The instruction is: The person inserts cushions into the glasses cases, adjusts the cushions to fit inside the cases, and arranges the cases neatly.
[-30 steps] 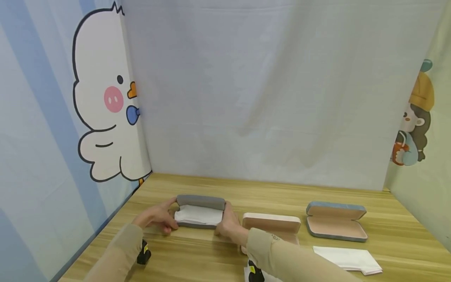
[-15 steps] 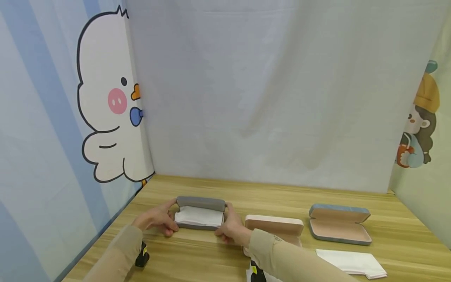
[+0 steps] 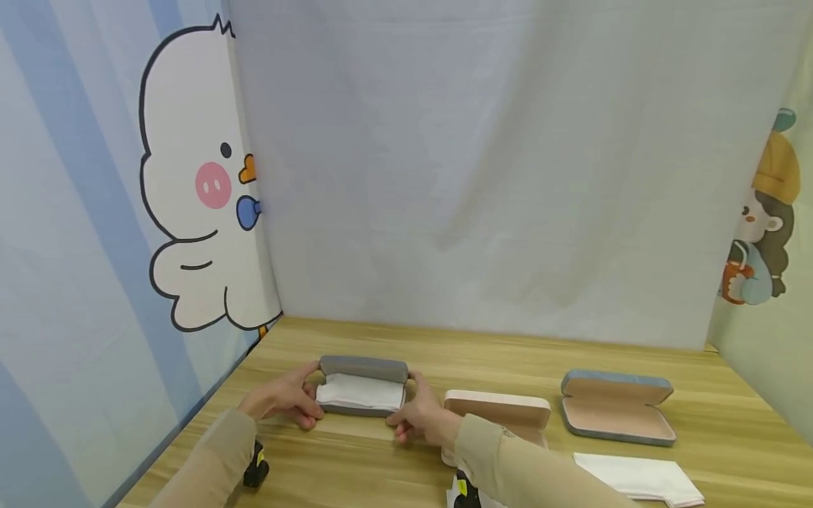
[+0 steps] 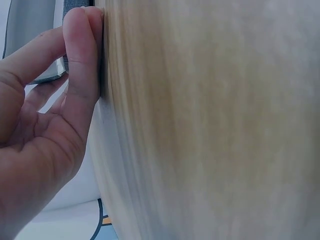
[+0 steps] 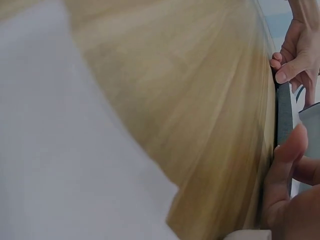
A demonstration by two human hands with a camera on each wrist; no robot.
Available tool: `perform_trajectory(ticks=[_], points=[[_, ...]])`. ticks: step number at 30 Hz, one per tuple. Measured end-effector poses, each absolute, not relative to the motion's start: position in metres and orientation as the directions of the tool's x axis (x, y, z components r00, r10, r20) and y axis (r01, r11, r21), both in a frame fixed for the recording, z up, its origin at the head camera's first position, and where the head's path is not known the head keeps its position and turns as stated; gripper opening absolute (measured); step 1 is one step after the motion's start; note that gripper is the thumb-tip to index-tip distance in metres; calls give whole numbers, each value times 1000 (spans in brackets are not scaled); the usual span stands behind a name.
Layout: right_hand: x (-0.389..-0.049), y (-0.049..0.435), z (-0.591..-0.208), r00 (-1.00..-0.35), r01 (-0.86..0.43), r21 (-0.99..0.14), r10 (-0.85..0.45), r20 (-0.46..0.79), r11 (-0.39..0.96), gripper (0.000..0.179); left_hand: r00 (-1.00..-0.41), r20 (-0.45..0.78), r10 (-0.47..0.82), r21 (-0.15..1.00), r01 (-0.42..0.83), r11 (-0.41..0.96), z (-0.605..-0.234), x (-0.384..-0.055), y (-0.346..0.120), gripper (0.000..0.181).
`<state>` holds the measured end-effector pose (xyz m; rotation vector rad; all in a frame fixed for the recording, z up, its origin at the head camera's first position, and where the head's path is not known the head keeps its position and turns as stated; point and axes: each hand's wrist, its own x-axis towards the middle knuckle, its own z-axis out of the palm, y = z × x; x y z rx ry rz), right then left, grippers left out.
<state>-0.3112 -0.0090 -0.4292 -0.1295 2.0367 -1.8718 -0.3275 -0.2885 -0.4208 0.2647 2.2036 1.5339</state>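
Note:
In the head view a grey glasses case (image 3: 364, 367) lies with its lid up on the table, a folded white cloth (image 3: 360, 391) filling its base. My left hand (image 3: 286, 400) holds the left end, thumb at the front corner and index finger up at the lid. At the opposite end my right hand (image 3: 422, 416) grips likewise, its thumb on the front corner and index finger by the lid. The left wrist view shows the thumb (image 4: 80, 45) pressed to the case's edge. From the right wrist, both hands appear at the case's front wall (image 5: 284, 112).
A cream glasses case (image 3: 498, 401), lid up, stands right of my right hand, partly hidden by the sleeve. Farther right is a blue glasses case (image 3: 616, 409) with its lid raised. A folded white cloth (image 3: 638, 478) lies before it; another shows under my right forearm.
The head view has shifted slightly. Both hands stay at the ends of the grey case; my right hand has drawn back a little towards me and outward, its lower fingers now showing more.

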Motion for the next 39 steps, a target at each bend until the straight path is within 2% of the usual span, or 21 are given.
perform_trajectory(ticks=[9, 25, 39], points=[[-311, -8, -429, -923, 178, -977, -326, -206, 113, 93, -891, -248, 380, 927, -104, 360, -422, -329, -288, 112], [-307, -10, -427, -934, 144, -983, -312, -174, 117, 81, -886, -229, 402, 937, -90, 337, -420, -324, -289, 105], [-307, -10, -429, -933, 142, -984, -319, -168, 103, 80, -884, -218, 414, 941, -78, 329, -425, -326, -293, 108]])
